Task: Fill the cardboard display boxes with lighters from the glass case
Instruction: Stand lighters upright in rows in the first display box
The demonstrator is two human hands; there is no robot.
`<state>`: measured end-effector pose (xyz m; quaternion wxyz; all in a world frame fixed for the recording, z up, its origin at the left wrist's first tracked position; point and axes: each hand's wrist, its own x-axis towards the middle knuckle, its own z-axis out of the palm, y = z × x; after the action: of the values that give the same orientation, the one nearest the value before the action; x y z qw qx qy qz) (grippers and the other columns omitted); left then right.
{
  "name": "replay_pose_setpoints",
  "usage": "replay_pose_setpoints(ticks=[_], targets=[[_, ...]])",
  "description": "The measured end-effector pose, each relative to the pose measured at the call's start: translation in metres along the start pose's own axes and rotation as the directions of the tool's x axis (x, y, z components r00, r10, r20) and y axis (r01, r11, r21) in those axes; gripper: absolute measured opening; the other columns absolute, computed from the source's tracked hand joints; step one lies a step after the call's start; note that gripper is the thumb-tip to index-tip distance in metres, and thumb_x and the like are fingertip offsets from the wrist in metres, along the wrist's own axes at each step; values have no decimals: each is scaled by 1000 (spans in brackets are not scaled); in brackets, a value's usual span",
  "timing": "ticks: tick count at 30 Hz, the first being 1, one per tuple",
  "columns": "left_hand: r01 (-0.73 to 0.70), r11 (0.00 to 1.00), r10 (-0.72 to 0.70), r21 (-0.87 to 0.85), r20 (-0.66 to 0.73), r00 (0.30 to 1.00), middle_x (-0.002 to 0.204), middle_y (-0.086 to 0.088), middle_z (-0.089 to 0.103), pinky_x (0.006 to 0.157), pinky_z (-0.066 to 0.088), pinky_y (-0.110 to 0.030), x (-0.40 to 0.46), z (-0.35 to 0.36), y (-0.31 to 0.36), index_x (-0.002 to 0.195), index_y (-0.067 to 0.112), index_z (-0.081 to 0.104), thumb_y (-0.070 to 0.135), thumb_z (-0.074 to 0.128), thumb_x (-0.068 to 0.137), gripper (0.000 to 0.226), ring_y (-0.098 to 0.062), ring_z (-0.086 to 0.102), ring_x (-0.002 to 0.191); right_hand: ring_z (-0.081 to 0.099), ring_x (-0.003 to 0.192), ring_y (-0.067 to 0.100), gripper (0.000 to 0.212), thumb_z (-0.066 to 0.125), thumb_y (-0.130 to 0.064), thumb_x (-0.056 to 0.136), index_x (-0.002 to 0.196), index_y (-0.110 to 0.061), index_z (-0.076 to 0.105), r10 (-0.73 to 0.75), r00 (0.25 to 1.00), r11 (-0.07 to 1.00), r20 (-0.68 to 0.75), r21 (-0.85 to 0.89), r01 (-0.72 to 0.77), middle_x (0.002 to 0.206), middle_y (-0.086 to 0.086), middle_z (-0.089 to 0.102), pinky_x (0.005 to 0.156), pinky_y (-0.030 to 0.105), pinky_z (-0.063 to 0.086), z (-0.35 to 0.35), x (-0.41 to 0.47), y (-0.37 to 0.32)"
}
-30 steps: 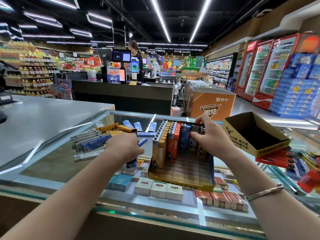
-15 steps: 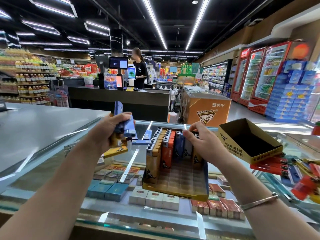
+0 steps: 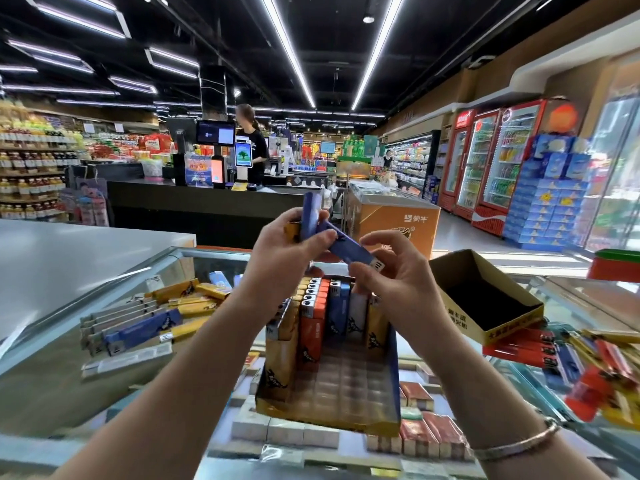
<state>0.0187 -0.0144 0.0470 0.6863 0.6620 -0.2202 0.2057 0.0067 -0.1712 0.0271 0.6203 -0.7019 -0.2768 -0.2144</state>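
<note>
Box (image 3: 346,403) barely half full, second box (image 3: 485,306) empty; left grip (image 3: 287,251) holding lighters (image 3: 311,216), right grip (image 3: 391,271) pinching one (image 3: 349,249).

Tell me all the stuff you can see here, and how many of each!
partly filled cardboard display box: one, yellow and blue, on the glass counter top, middle
upright lighters in that box: several, yellow, orange, blue and white, rear rows
empty open cardboard box: one, yellow outside and dark inside, right of the filled box
loose flat lighters: a pile, yellow, blue and grey, on the glass at left
loose red and yellow lighters: a blurred pile, far right
small packs under the glass: many, red and white, inside the case
silver bracelet: one, right wrist
blue lighter: one, between both hands
left hand: grips several blue and yellow lighters
right hand: pinches the blue lighter's end
</note>
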Motion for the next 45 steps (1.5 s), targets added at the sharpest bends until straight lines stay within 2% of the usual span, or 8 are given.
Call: replay_pose_setpoints(ticks=[6,10,17,27,32,34,39,45], targets=[[78,979,-85,-188,-29,996,79,7,71,61,56,-30,2,-20,-6,73,28,69,35,69,66,10,-10,69,77,55,50,10,24,63,7,81,83,-17,63,38,986,994,-163,108,-21,66,-6,63,49,19,47,-11,5,5],[76,983,-105,-167,-174,979,54,9,51,39,44,-21,-2,-25,-12,75,21,57,32,66,77,14,-6,51,45,54,53,7,26,62,8,82,86,-18,67,37,986,997,-163,69,-26,70,-4,62,53,18,47,-13,6,4],[107,933,-206,-345,-266,942,49,7,50,38,41,-18,-6,-31,-15,71,23,58,38,56,88,23,-7,48,40,53,59,6,27,65,1,82,86,-25,58,-55,972,995,-230,-95,33,68,-12,59,55,25,49,-11,5,5],[146,860,-293,-490,-236,927,49,6,52,41,39,-16,-4,-33,-20,82,19,54,42,60,82,25,-5,45,40,59,68,-4,26,70,-7,80,104,-18,68,-155,984,804,88,-568,177,82,-12,65,65,6,46,-1,-5,6],[151,848,-309,-508,-243,920,54,4,47,38,34,-16,-4,-32,-23,77,19,54,36,65,81,21,-4,36,38,61,90,15,22,71,-9,80,101,-14,70,-137,974,715,179,-663,223,95,-2,69,87,34,48,0,-5,7],[140,855,-295,-500,-245,924,52,6,48,37,33,-16,-4,-31,-22,75,19,54,35,65,83,20,-3,35,38,58,95,14,21,71,-11,80,101,-16,70,-136,971,680,196,-695,235,98,-3,69,92,35,40,2,-5,11],[142,913,-237,-383,-214,948,54,6,50,40,32,-16,-6,-28,-20,81,16,55,36,68,75,24,-4,34,41,38,94,8,18,72,-18,80,97,-14,72,-163,973,611,163,-758,230,96,-6,63,76,22,17,3,-5,18],[136,950,-175,-280,-118,977,51,8,52,41,32,-15,-9,-24,-15,79,17,56,39,68,68,27,-4,35,41,34,100,9,21,69,-22,82,102,-16,71,-127,968,559,216,-791,250,101,-6,57,80,24,16,3,-4,19]])
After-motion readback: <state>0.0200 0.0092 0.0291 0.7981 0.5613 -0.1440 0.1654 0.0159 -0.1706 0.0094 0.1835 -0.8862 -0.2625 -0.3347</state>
